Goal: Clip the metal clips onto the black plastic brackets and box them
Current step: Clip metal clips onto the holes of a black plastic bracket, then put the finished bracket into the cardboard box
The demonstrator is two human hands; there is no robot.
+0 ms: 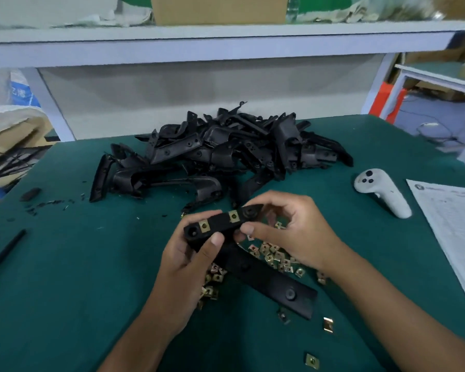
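Both our left hand and right hand grip one black plastic bracket above the green table; two brass-coloured metal clips sit on it; we judge the heaped brackets remain; no box shows nearby.

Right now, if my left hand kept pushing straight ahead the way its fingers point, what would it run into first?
Probably the pile of black plastic brackets. Your left hand grips the clipped bracket and points up-table; bare green mat seems to lie between, though depth is unclear.
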